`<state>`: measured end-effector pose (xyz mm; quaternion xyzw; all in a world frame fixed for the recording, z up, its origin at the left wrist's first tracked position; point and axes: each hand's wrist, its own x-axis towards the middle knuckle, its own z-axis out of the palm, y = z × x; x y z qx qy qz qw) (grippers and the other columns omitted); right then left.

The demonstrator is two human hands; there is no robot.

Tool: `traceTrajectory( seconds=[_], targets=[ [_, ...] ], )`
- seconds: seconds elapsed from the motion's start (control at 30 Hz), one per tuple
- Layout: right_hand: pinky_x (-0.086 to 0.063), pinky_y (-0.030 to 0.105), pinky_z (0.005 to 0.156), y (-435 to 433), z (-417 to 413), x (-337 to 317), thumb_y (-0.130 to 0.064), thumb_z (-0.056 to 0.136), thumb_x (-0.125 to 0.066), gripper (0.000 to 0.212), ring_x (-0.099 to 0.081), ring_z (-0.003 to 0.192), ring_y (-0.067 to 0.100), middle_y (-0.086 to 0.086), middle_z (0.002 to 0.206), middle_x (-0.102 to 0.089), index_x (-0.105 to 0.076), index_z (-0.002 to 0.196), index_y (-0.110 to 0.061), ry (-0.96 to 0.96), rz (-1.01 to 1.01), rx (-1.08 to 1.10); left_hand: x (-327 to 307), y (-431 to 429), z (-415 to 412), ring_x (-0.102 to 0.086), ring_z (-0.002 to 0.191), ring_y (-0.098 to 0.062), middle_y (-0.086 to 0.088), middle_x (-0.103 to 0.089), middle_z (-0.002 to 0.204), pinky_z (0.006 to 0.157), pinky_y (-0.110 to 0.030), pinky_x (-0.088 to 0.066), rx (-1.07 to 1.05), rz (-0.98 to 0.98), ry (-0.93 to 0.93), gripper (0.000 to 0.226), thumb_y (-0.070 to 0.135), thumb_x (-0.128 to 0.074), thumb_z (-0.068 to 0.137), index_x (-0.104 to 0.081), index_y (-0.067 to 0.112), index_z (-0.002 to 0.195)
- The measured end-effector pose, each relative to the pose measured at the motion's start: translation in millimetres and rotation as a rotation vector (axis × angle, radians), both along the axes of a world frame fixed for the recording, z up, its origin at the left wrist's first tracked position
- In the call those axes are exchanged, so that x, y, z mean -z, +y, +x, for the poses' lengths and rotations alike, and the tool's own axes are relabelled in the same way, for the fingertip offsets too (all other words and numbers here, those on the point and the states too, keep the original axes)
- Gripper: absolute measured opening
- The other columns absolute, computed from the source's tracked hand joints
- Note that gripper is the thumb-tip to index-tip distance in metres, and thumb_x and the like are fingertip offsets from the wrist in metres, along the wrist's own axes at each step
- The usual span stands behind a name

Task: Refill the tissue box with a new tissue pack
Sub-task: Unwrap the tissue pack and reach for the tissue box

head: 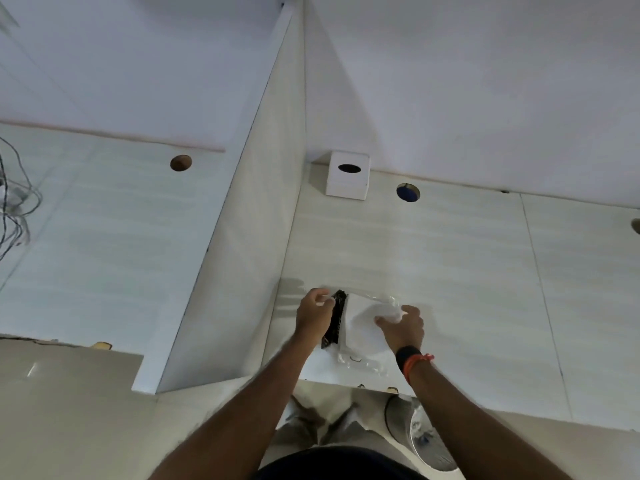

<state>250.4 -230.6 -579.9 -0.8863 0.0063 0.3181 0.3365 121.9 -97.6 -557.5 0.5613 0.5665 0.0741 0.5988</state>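
Note:
A white cube tissue box (347, 174) with a dark oval slot on top stands at the back of the desk against the wall. Near the desk's front edge lies a tissue pack (360, 327) in clear plastic wrap with a black printed end. My left hand (312, 315) pinches the wrap at the black end. My right hand (401, 327) grips the white tissues and the wrap at the pack's right side. Both hands are far from the box.
A white partition (242, 237) rises just left of the desk (467, 271). A round cable hole (408, 192) lies right of the box, and another hole (180, 162) on the left desk. Cables (14, 209) hang at far left. A bin (426, 434) stands below the desk edge.

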Motion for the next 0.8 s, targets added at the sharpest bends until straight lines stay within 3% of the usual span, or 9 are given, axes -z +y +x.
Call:
traceTrajectory(
  seconds=[0.1, 0.23, 0.33, 0.5, 0.67, 0.8],
  targets=[
    [-0.04, 0.047, 0.104, 29.8, 6.5, -13.2, -0.022, 0.078, -0.079, 0.068, -0.045, 0.128, 0.037, 0.017, 0.138, -0.048, -0.044, 0.136, -0.01, -0.107, 0.066, -0.007, -3.2, 6.8, 8.0, -0.061, 0.103, -0.015, -0.001, -0.068, 0.11, 0.086, -0.026, -0.047, -0.046, 0.0, -0.08, 0.026, 0.01, -0.057, 0.09, -0.068, 0.013, 0.114],
    [-0.039, 0.043, 0.105, 93.5, 33.0, -30.1, -0.025, 0.079, -0.076, 0.062, -0.047, 0.128, 0.036, 0.018, 0.136, -0.05, -0.046, 0.132, -0.011, -0.113, 0.198, -0.072, -2.0, 18.4, 16.7, -0.068, 0.096, -0.023, -0.004, -0.072, 0.101, 0.082, -0.035, -0.054, -0.126, -0.017, -0.121, 0.023, 0.012, -0.057, 0.087, -0.071, 0.018, 0.105],
    [-0.037, 0.045, 0.107, 150.5, 60.1, -37.9, -0.028, 0.08, -0.074, 0.063, -0.044, 0.13, 0.039, 0.02, 0.138, -0.047, -0.045, 0.134, -0.015, -0.129, 0.229, -0.173, -4.3, 32.9, 24.5, -0.068, 0.081, -0.019, -0.006, -0.072, 0.094, 0.073, -0.031, -0.053, -0.186, 0.001, -0.13, 0.021, 0.011, -0.059, 0.087, -0.072, 0.015, 0.104],
    [-0.034, 0.054, 0.108, 237.3, 109.5, -40.0, -0.043, 0.082, -0.07, 0.076, -0.029, 0.14, 0.041, 0.021, 0.153, -0.028, -0.034, 0.147, -0.033, -0.134, 0.136, -0.266, -10.9, 49.7, 33.1, -0.067, 0.073, -0.014, -0.005, -0.073, 0.09, 0.057, -0.011, -0.047, -0.25, -0.015, -0.151, 0.023, 0.004, -0.054, 0.088, -0.07, 0.016, 0.098],
    [-0.034, 0.056, 0.105, 297.1, 129.0, -25.6, -0.06, 0.072, -0.071, 0.092, -0.025, 0.141, 0.043, 0.023, 0.157, -0.014, -0.026, 0.151, -0.041, -0.184, -0.009, -0.358, -8.8, 58.6, 30.4, -0.068, 0.076, -0.012, -0.002, -0.073, 0.092, 0.062, -0.013, -0.047, -0.314, -0.042, -0.147, 0.023, 0.006, -0.054, 0.088, -0.07, 0.019, 0.098],
    [-0.038, 0.057, 0.104, 321.6, 135.2, -11.4, -0.061, 0.058, -0.076, 0.081, -0.028, 0.134, 0.043, 0.022, 0.153, -0.014, -0.044, 0.131, -0.045, -0.156, -0.004, -0.314, -2.6, 56.0, 25.0, -0.067, 0.071, -0.01, -0.003, -0.074, 0.094, 0.061, -0.014, -0.047, -0.339, -0.058, -0.124, 0.023, 0.006, -0.056, 0.087, -0.07, 0.023, 0.092]
  ],
)
